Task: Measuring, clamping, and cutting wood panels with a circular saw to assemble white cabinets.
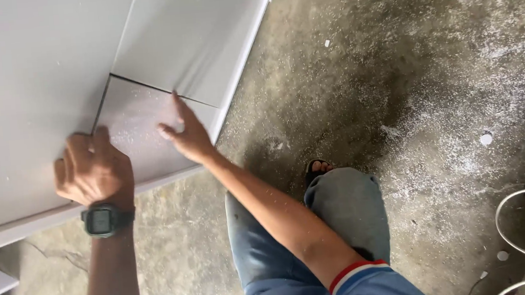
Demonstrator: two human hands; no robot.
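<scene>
Grey panel (141, 136) lies under both hands, left (92, 170) and right (187, 135)

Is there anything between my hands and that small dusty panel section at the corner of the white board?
Nothing visible. The right hand lies flat on the dusty panel section, and the left hand grips at its left edge by the seam. Only white dust specks lie on its surface.

Both hands are resting on the panel (147, 132), left hand (90, 172) lying left of right hand (188, 135); a cable (523, 232) is lying on the floor (394, 60) at right.
</scene>
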